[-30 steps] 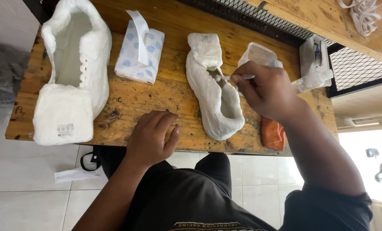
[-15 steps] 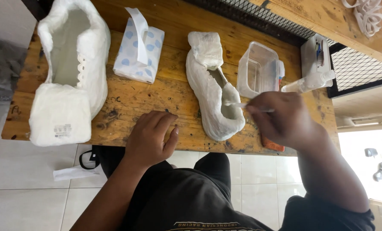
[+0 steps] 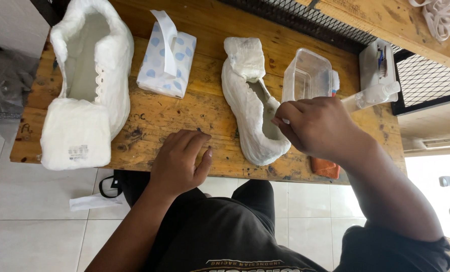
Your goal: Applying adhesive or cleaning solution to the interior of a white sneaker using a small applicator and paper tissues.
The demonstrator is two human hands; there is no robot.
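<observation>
From the head camera, looking down at my bench: my right hand (image 3: 321,127) hovers over the opening of the small white shoe wrapped all over in white tissue paper (image 3: 253,113), which lies lengthwise on the worn wooden tabletop (image 3: 204,108), toe toward me and near the front edge. My fingers are pinched together around something thin and pale at the shoe's collar; it is too hidden by my knuckles for me to tell what it is. My left hand (image 3: 179,162) holds nothing: it rests on the wood just left of the shoe, fingers loosely curled, not touching it.

As for progress, I judge this shoe's outside to be fully papered, from tongue to toe, with only the inner opening bare, so the work now sits at the collar. The larger white shoe, also coated in white paper (image 3: 91,75), lies well apart at the left end of the table with a folded white pad with a small label (image 3: 75,133) over its toe, and looks just as covered.

Between the two shoes lies a soft tissue pack, white with blue dots (image 3: 166,60). Just behind my right hand stands a clear plastic tub (image 3: 307,75), and a clear spray bottle (image 3: 371,95) lies beside it. An orange cloth (image 3: 325,167) peeks out under my wrist.
</observation>
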